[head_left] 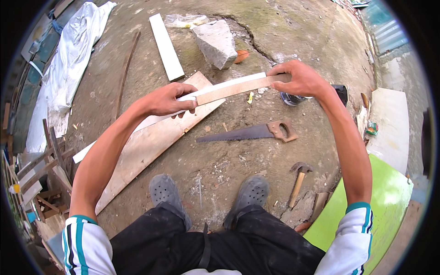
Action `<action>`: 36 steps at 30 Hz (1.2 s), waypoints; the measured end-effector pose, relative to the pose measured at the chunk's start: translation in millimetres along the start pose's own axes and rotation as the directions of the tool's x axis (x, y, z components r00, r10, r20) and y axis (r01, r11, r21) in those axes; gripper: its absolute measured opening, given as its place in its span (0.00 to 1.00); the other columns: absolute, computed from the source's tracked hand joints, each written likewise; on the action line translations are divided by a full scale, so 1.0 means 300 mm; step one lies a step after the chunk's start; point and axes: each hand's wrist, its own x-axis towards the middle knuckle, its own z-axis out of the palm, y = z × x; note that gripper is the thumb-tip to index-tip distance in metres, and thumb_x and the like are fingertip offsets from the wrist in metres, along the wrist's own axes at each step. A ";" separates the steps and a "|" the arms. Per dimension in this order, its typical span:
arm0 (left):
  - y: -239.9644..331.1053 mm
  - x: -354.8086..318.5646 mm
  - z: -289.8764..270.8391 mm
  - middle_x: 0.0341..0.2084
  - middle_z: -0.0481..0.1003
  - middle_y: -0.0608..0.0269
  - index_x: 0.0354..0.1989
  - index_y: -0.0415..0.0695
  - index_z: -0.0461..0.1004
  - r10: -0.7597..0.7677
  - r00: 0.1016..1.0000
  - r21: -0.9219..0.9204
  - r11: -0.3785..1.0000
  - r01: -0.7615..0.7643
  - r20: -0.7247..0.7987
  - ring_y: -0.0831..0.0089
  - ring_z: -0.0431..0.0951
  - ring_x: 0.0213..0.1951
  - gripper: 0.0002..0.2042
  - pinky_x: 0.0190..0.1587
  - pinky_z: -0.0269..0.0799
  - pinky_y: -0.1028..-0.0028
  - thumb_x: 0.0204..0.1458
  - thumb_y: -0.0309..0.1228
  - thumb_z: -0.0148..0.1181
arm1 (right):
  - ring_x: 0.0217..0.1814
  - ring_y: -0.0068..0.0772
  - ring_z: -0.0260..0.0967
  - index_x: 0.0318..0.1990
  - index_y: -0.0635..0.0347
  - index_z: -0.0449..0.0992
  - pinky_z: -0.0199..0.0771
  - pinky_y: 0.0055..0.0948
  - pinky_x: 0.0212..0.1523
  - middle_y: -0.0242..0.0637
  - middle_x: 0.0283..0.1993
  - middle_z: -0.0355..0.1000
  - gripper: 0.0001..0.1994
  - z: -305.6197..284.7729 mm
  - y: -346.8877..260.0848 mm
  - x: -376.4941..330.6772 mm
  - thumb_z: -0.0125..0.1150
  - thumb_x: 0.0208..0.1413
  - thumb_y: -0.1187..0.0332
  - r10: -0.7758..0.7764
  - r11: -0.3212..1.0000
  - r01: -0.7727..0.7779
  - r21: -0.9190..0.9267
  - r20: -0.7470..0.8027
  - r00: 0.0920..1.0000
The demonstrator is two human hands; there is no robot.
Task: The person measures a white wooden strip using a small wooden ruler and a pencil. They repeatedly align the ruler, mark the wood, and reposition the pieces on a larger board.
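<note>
My left hand [169, 99] is closed around a long white board [224, 84], which runs from the lower left up toward my right hand. Against the board's near side lies a shorter light-brown wooden strip [233, 90], its left end at my left fingertips. My right hand [300, 79] pinches the strip's right end, close to the white board's end. Beneath them, a wide pale wooden plank [146, 149] lies slantwise on the ground. A handsaw [247, 133] with a wooden handle rests flat nearer my feet. To its right is a claw hammer [299, 183].
A second white board [166, 48] and a grey stone block [216, 43] lie farther off. Behind my right hand stands a can [292, 99]. A green panel [366, 211] is at lower right, a silvery sheet [68, 59] at upper left, scrap wood [50, 169] at left.
</note>
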 end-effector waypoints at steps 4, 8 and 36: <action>-0.021 0.008 0.004 0.31 0.78 0.63 0.52 0.37 0.74 0.005 1.000 0.000 1.000 -0.005 0.004 0.77 0.76 0.28 0.17 0.32 0.74 0.73 0.59 0.35 0.60 | 0.47 0.40 0.78 0.49 0.63 0.83 0.76 0.37 0.53 0.47 0.46 0.82 0.18 0.011 0.003 0.006 0.67 0.53 0.63 0.002 1.000 -0.002 -0.022 -0.001 1.000; -0.031 0.006 0.001 0.31 0.78 0.62 0.52 0.37 0.74 0.000 1.000 0.011 1.000 0.000 -0.007 0.77 0.77 0.30 0.16 0.33 0.74 0.73 0.60 0.33 0.59 | 0.48 0.40 0.78 0.49 0.63 0.83 0.76 0.37 0.54 0.47 0.47 0.82 0.18 0.011 -0.015 0.010 0.67 0.54 0.62 0.027 0.999 -0.027 -0.040 0.003 1.000; -0.011 0.029 0.031 0.30 0.79 0.64 0.50 0.40 0.76 -0.052 0.998 0.067 0.997 0.050 0.027 0.78 0.76 0.26 0.16 0.29 0.73 0.74 0.60 0.38 0.57 | 0.43 0.45 0.79 0.46 0.67 0.82 0.76 0.38 0.50 0.52 0.41 0.81 0.18 0.061 0.043 -0.007 0.67 0.51 0.64 0.009 1.000 -0.009 0.000 -0.002 1.000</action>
